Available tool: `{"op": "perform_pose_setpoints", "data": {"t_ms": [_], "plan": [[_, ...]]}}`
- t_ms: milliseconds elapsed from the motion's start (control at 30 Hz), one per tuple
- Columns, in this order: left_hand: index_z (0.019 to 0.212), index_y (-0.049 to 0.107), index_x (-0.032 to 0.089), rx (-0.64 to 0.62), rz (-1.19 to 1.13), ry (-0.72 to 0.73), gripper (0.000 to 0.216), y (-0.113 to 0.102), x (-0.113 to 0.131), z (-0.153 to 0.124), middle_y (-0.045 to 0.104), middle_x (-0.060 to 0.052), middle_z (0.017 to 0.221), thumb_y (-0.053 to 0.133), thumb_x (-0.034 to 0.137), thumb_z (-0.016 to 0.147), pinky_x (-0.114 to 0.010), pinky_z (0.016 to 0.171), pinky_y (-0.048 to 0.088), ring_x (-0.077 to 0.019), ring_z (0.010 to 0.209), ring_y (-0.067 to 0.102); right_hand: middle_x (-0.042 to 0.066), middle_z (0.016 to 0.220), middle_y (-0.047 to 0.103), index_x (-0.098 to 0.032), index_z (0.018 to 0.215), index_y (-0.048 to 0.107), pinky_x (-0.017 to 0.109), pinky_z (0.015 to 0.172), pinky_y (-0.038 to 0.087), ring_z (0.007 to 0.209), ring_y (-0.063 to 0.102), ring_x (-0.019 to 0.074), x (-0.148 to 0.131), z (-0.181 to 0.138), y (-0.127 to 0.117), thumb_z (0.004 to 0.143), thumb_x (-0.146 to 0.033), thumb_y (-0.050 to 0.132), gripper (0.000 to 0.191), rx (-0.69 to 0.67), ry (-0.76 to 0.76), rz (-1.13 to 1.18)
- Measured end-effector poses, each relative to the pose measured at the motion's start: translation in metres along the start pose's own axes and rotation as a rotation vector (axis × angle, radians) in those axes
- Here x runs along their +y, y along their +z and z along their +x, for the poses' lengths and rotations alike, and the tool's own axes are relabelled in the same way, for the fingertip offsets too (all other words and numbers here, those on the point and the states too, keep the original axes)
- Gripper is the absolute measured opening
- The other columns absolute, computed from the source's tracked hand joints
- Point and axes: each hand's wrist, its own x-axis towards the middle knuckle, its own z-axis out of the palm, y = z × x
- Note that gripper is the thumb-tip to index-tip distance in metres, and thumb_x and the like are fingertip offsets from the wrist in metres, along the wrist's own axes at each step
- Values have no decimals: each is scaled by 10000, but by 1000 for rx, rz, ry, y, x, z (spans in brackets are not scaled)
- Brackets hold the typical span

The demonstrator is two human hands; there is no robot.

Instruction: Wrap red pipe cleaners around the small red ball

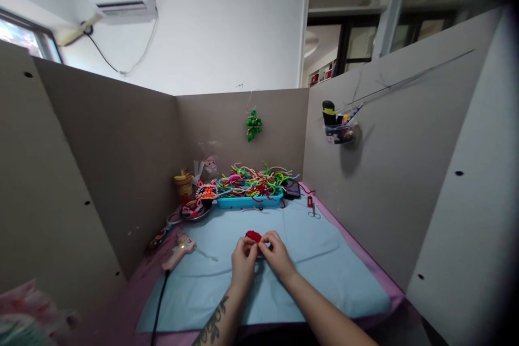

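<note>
Both my hands meet over the middle of a light blue cloth (pixel 316 275) on the desk. My left hand (pixel 242 263) and my right hand (pixel 277 253) are closed, fingertips pinched together on a small red fuzzy piece (pixel 253 235) that sticks up between them. It looks like a bent red pipe cleaner. Behind my hands a turquoise tray (pixel 248 203) holds a heap of pipe cleaners in many colours.
A pink glue gun (pixel 178 251) with a black cord lies left of my hands. Small scissors (pixel 313 211) lie at the right. Finished pipe-cleaner figures (pixel 206 191) and a yellow cup (pixel 184 183) stand at the back left. Grey partition walls enclose the desk; a green ornament (pixel 253 125) hangs on the back one.
</note>
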Motion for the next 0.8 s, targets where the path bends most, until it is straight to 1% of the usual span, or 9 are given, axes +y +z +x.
{"op": "perform_pose_setpoints", "data": {"t_ms": [133, 267, 367, 633, 733, 800], "plan": [[788, 593, 191, 16, 32, -13, 132, 0, 2, -1, 670, -32, 720, 635, 304, 733, -289, 661, 492, -189, 689, 647, 24, 783, 542, -205, 663, 578, 275, 640, 471, 755, 560, 184, 0, 1, 1, 770, -177, 543, 116, 20, -12, -8], [829, 635, 190, 29, 42, -57, 174, 2, 8, -3, 717, -67, 797, 654, 307, 701, -324, 734, 503, -229, 779, 681, 21, 789, 545, -213, 669, 578, 288, 668, 475, 757, 563, 186, 0, 0, 1, 770, -159, 533, 123, 11, -22, -33], [802, 652, 194, 46, 46, -59, 154, 3, 12, -4, 719, -65, 798, 657, 284, 676, -329, 762, 502, -231, 791, 681, 18, 772, 547, -215, 657, 578, 301, 693, 475, 750, 565, 189, 0, 0, 2, 759, -150, 536, 128, 16, -28, -52], [755, 652, 196, 58, 94, -16, 110, 2, 13, -3, 701, -57, 768, 617, 282, 697, -328, 740, 497, -223, 760, 663, 10, 745, 529, -219, 628, 544, 291, 662, 456, 732, 552, 186, -2, -1, 4, 735, -131, 525, 140, 29, -13, -79], [766, 640, 184, 83, 39, -48, 159, 2, 11, 0, 702, -63, 777, 657, 307, 667, -323, 732, 501, -222, 761, 667, 13, 754, 539, -217, 638, 563, 290, 666, 461, 741, 560, 186, -3, -1, 3, 743, -139, 534, 134, 19, -18, -64], [783, 622, 178, 84, -23, -86, 235, 1, 10, 1, 699, -62, 755, 701, 341, 635, -316, 706, 504, -218, 739, 670, 14, 757, 546, -212, 645, 574, 288, 664, 465, 742, 564, 184, -2, -1, 4, 754, -148, 537, 132, 13, -28, -47]]}}
